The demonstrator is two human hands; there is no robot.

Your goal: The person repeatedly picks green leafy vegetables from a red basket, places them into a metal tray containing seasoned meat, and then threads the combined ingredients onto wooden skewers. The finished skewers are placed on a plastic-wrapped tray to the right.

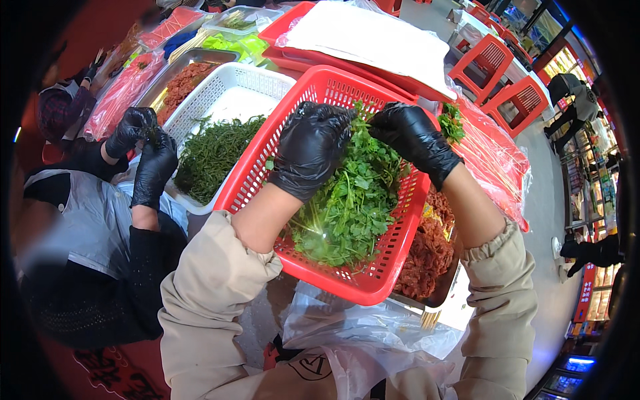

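Observation:
In the head view a red perforated plastic basket (345,287) stands before me, holding a heap of leafy green coriander (355,210). My left hand (314,150), in a black disposable glove, is closed over the basket with a small coriander sprig (361,117) coming out at its fingertips. My right hand (414,140), gloved the same way, pinches at the other side of that sprig; the glove partly hides its fingertips. Beneath the basket's right side, reddish minced meat (427,250) lies in a metal tray.
At left, a co-worker's gloved hands (142,145) work beside a white basket (240,80) of dark green shreds (215,160). Skewers lie on a red plastic-wrapped tray (495,160) at right, near a coriander bunch (451,122). White sheeting (370,42) covers stacked red trays behind. Red stools (515,102) stand beyond.

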